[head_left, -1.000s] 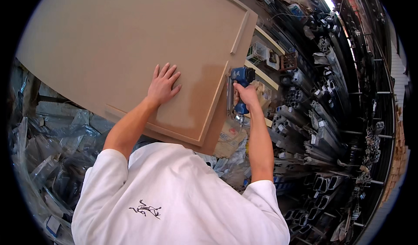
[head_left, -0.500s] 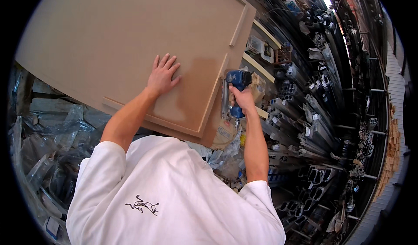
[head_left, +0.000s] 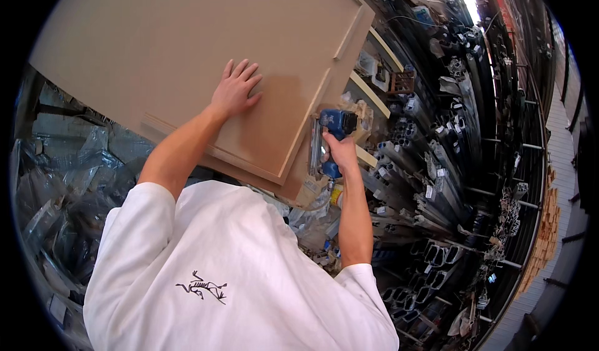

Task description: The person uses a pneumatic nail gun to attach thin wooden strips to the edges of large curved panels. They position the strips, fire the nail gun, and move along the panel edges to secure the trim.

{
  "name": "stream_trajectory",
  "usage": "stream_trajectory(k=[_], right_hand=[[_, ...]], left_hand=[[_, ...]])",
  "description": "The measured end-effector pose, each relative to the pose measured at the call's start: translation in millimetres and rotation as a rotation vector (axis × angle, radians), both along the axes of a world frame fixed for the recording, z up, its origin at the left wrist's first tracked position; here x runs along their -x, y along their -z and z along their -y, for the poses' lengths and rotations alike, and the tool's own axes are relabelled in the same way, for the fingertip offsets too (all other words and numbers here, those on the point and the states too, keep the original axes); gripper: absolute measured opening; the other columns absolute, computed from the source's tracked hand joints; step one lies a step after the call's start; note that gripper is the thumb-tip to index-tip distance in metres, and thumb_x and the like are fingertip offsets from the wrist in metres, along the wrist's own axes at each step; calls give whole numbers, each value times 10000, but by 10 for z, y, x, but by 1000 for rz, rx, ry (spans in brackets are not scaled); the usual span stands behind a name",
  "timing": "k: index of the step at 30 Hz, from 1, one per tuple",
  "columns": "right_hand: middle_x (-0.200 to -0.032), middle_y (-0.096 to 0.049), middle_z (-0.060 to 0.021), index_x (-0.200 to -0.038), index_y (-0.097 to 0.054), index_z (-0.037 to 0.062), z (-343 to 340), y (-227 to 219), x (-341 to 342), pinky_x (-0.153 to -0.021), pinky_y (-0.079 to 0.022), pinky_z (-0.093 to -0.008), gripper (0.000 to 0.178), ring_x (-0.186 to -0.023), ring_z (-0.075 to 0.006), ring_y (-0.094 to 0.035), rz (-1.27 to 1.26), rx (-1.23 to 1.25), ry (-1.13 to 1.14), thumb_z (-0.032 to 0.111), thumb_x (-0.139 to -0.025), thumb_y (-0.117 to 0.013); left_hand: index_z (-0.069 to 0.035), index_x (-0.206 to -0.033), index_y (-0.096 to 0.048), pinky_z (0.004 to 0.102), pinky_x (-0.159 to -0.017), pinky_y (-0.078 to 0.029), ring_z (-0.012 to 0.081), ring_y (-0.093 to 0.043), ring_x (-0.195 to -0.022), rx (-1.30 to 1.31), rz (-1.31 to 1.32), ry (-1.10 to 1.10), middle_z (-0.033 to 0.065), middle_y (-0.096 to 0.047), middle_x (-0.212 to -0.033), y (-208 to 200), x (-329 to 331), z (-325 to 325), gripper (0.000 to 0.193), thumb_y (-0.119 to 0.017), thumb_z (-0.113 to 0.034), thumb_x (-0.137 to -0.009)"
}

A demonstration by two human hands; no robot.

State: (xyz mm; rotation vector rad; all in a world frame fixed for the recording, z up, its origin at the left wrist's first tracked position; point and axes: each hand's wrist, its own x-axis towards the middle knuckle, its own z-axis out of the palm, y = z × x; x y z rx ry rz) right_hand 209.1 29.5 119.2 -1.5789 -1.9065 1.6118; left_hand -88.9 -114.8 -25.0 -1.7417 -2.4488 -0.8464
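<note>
My left hand (head_left: 236, 90) lies flat with fingers spread on a large brown board (head_left: 156, 45). In my right hand (head_left: 341, 152) is a blue nail gun (head_left: 337, 124), gripped by its handle at the board's right edge. Its silvery magazine (head_left: 316, 148) stands close to a narrow wooden strip (head_left: 304, 127) that runs along that edge; whether the nose touches the strip I cannot make out. Another strip (head_left: 349, 33) lies farther up the same side, and a third (head_left: 243, 165) follows the near edge.
Crumpled clear plastic sheeting (head_left: 68, 189) heaps up at the left. Pale wooden slats (head_left: 370, 94) jut out past the board's right side. Beyond them, long metal profiles (head_left: 430, 176) are stacked densely on racks. A yellow container (head_left: 337, 195) sits below the nail gun.
The view has shifted a little. My right hand and the nail gun sit slightly lower along the board's right edge. The left hand stays flat on the board.
</note>
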Motion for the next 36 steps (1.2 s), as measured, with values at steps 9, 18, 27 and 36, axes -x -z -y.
stream_trajectory(k=[9,18,27,36], right_hand=[[-629,-585,-27,-913,-664,9,285,-14,-99,-425,-438,-321,134,-462,-136,-541,33,11,43,127,-963,-703],[-636,-601,-19,-829,-668,15,450,158,-356,-436,-444,-307,194,-479,-119,-553,-11,47,38,155,-947,-733],[-642,-606,-15,-906,-701,18,737,38,-417,-442,-426,-293,131,-484,-106,-545,0,61,31,135,-963,-708],[-602,-600,-16,-895,-693,12,935,151,-584,-443,-427,-298,164,-471,-111,-556,56,-21,24,161,-960,-719]], left_hand=[[-136,-1353,-643,539,-1275,-173,306,-344,-1512,18,2,0,86,-482,-1568,15,-7,-12,493,-619,-440,-966],[-142,-1351,-649,528,-1278,-166,290,-335,-1519,34,-3,-14,72,-473,-1579,22,-5,2,490,-607,-452,-974],[-143,-1380,-633,526,-1279,-163,291,-329,-1522,75,-9,-8,69,-461,-1588,-24,-10,2,499,-591,-448,-987],[-149,-1363,-637,538,-1271,-177,292,-350,-1509,26,-33,-8,74,-481,-1568,34,1,-9,498,-600,-457,-974]])
